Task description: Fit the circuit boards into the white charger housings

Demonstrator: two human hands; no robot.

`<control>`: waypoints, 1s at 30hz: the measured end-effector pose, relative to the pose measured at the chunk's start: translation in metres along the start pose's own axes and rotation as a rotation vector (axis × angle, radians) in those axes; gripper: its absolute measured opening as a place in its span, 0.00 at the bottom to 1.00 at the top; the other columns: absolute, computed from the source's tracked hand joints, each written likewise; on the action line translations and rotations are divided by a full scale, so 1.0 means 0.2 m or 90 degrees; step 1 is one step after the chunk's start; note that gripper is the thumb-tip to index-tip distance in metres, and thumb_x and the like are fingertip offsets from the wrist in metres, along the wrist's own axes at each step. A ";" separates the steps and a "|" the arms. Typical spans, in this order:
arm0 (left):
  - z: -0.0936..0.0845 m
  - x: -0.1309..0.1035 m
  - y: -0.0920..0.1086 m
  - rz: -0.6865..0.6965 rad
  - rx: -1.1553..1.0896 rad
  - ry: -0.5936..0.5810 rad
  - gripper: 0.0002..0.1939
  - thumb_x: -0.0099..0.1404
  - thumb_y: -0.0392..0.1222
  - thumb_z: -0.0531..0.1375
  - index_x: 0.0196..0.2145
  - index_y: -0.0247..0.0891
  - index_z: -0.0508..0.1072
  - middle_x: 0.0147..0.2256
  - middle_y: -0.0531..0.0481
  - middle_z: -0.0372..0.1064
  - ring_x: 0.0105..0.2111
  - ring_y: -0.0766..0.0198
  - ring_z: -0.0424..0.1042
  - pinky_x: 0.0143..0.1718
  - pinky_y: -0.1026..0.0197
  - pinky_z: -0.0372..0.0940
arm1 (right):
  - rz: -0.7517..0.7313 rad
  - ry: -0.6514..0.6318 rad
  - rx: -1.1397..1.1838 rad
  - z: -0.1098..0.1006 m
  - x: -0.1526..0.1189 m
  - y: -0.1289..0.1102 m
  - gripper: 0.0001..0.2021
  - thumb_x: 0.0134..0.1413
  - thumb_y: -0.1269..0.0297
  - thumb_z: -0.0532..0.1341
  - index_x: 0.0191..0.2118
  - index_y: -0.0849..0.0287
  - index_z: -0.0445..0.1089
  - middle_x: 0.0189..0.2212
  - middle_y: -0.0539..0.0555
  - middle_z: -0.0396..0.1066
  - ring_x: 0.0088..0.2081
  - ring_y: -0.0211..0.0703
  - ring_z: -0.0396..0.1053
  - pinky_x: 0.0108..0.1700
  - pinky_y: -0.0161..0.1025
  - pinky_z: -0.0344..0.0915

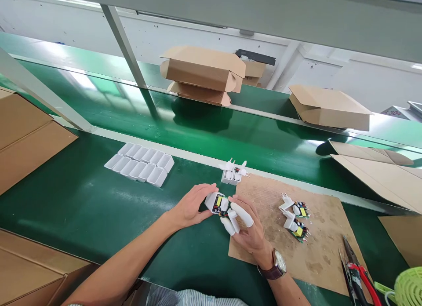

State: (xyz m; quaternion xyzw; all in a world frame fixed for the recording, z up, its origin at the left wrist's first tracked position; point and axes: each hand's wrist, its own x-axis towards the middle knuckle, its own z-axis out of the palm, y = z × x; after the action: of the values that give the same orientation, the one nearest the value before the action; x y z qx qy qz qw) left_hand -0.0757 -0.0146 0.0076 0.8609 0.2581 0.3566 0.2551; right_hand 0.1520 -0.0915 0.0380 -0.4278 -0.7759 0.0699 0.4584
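My left hand [189, 205] is closed on a white plastic charger housing [209, 202], gripping it between thumb and fingers. My right hand [252, 235], with white finger cots on thumb and index finger, pinches a circuit board [219, 202] with a yellow component and a white plug part [233, 221]. The board's far end lies at the housing's mouth, seemingly partly inside it; how deep I cannot tell. Just beyond my hands stand two filled housings [231, 176] with white plug parts sticking out. Two more board assemblies [298, 229] lie to the right.
Two rows of white housings [138, 164] stand on the green table at left. A cardboard sheet [316, 257] lies at right, with pliers [358, 271], tweezers [346, 271] and a lime-green basket-like object [409, 286] near its corner. Cardboard boxes [201, 73] sit beyond the green channel.
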 end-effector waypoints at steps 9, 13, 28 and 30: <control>0.00 0.00 0.00 0.000 0.002 -0.005 0.34 0.69 0.40 0.64 0.68 0.43 0.56 0.59 0.35 0.71 0.61 0.45 0.71 0.58 0.41 0.70 | 0.026 -0.003 0.013 0.00 0.00 0.01 0.31 0.62 0.73 0.65 0.69 0.52 0.60 0.54 0.62 0.75 0.57 0.56 0.73 0.54 0.57 0.78; -0.01 0.00 0.00 0.000 0.008 -0.008 0.35 0.69 0.40 0.64 0.68 0.43 0.56 0.59 0.35 0.71 0.60 0.45 0.72 0.58 0.41 0.70 | 0.030 -0.010 0.007 0.00 -0.01 0.01 0.32 0.63 0.72 0.65 0.69 0.51 0.58 0.54 0.62 0.75 0.57 0.56 0.73 0.54 0.58 0.77; -0.19 0.11 0.13 -0.058 -0.099 -0.079 0.35 0.68 0.36 0.61 0.69 0.43 0.58 0.63 0.39 0.68 0.61 0.51 0.71 0.60 0.45 0.72 | 0.100 -0.103 -0.011 -0.02 -0.06 0.08 0.32 0.72 0.47 0.54 0.73 0.55 0.50 0.60 0.65 0.67 0.59 0.60 0.70 0.58 0.60 0.73; -0.31 0.12 0.25 -0.032 -0.059 0.028 0.23 0.73 0.34 0.54 0.63 0.44 0.67 0.55 0.42 0.74 0.54 0.54 0.76 0.55 0.48 0.76 | 0.109 -0.084 -0.010 -0.03 -0.07 0.09 0.28 0.74 0.52 0.51 0.73 0.54 0.51 0.60 0.64 0.66 0.59 0.58 0.69 0.59 0.60 0.72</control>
State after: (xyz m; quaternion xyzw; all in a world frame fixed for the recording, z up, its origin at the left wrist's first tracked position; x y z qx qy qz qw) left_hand -0.0947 -0.0207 0.0876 0.8332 0.2686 0.3807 0.2978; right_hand 0.1706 -0.0912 0.0229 -0.4905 -0.7653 0.1307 0.3957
